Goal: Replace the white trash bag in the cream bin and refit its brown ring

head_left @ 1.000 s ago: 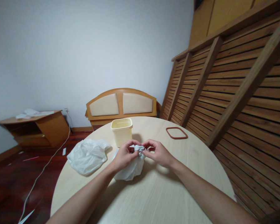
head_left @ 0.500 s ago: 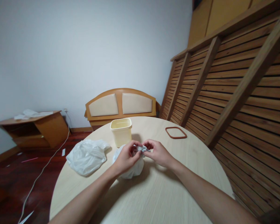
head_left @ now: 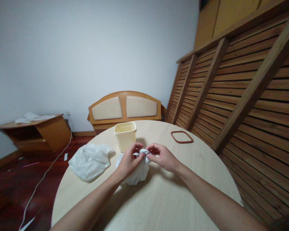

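Note:
A full white plastic bag (head_left: 137, 175) rests on the round table in front of me, partly covered by my hands. My left hand (head_left: 132, 158) pinches the gathered, knotted top of this bag between thumb and fingers. From the other side my right hand (head_left: 162, 157) grips the same twisted plastic, its fingertips close to those of the left. What the bag contains cannot be seen. Just behind it stands a cream square bin (head_left: 126, 141), upright and without a lid. To the left lies a second white plastic bag (head_left: 91, 160), crumpled and untouched.
A brown rounded-square ring (head_left: 182, 141) lies on the right of the pale round table (head_left: 183, 199). Slatted wood panels (head_left: 231, 96) lean close along the right. A headboard (head_left: 124, 107) stands behind the table, and a low cabinet (head_left: 50, 134) is at the left wall.
The bag's top has been turned between my fingers, and a white knotted loop now shows there. Both hands have stayed in nearly the same place.

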Action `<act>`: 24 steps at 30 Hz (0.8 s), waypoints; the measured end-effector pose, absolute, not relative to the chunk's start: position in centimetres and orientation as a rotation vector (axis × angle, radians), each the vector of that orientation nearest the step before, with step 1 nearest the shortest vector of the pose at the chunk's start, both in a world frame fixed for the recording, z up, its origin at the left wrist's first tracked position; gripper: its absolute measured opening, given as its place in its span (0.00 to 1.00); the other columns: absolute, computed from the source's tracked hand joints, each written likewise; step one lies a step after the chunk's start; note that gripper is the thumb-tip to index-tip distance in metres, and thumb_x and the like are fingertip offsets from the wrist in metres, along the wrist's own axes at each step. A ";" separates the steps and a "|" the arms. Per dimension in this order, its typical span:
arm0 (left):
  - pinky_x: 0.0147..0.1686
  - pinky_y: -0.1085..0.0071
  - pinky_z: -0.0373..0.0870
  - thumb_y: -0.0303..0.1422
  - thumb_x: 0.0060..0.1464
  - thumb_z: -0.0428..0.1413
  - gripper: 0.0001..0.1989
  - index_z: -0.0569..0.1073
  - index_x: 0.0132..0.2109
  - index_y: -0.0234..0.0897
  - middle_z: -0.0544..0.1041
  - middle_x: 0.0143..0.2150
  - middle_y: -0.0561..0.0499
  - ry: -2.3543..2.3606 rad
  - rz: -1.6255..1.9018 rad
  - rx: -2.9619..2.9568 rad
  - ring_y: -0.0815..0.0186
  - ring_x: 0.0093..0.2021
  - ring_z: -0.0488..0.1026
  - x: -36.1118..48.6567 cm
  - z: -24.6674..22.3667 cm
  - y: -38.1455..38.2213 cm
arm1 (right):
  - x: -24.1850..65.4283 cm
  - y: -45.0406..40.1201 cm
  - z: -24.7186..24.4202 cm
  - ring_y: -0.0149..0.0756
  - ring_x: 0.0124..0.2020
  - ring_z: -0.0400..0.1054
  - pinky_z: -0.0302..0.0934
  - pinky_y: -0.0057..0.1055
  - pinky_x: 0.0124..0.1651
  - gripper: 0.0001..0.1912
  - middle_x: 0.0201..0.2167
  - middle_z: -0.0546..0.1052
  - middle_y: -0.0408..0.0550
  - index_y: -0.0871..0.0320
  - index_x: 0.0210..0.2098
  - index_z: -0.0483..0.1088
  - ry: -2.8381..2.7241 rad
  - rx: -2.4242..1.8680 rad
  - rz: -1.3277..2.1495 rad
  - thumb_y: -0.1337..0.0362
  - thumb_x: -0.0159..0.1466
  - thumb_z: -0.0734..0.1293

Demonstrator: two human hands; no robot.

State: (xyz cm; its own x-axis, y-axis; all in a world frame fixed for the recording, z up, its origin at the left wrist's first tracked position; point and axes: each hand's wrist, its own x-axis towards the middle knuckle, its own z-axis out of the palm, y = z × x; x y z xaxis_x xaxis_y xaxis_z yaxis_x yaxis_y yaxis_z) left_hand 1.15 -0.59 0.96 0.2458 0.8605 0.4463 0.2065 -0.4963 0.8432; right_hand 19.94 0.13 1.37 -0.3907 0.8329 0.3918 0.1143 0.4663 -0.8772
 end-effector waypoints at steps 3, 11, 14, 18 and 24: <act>0.33 0.71 0.73 0.36 0.56 0.58 0.13 0.70 0.46 0.37 0.75 0.41 0.48 0.970 1.291 1.876 0.64 0.39 0.75 1.1 0.8 -0.5 | 20.1 0.3 1.4 0.35 0.36 0.72 0.65 0.33 0.41 0.13 0.37 0.79 0.49 0.60 0.41 0.75 -1.785 -0.778 1.087 0.58 0.61 0.71; 0.38 0.70 0.74 0.35 0.60 0.55 0.09 0.71 0.46 0.37 0.77 0.42 0.47 0.968 1.251 1.994 0.64 0.41 0.75 1.1 0.6 -0.8 | 20.4 0.9 0.9 0.37 0.35 0.73 0.66 0.34 0.40 0.18 0.35 0.80 0.49 0.60 0.40 0.76 -1.741 -0.807 1.187 0.54 0.56 0.75; 0.40 0.69 0.74 0.33 0.61 0.54 0.09 0.71 0.47 0.37 0.77 0.44 0.47 0.961 1.227 2.055 0.63 0.42 0.76 1.1 0.4 -0.8 | 20.6 0.9 0.8 0.36 0.34 0.73 0.66 0.33 0.40 0.16 0.35 0.80 0.49 0.61 0.40 0.76 -1.796 -0.822 1.158 0.56 0.58 0.74; 0.44 0.68 0.73 0.28 0.57 0.56 0.13 0.71 0.49 0.38 0.76 0.47 0.47 0.903 1.179 2.170 0.63 0.46 0.75 1.1 0.3 -0.8 | 20.7 0.9 0.8 0.35 0.33 0.71 0.63 0.31 0.37 0.09 0.33 0.78 0.47 0.60 0.37 0.74 -1.847 -0.836 1.053 0.61 0.60 0.71; 0.44 0.68 0.73 0.26 0.57 0.55 0.15 0.70 0.52 0.39 0.76 0.48 0.46 0.906 1.168 2.186 0.62 0.47 0.75 1.1 0.0 -0.6 | 20.6 1.0 0.2 0.30 0.28 0.64 0.57 0.27 0.31 0.05 0.28 0.72 0.41 0.58 0.34 0.69 -1.832 -0.873 0.962 0.64 0.60 0.68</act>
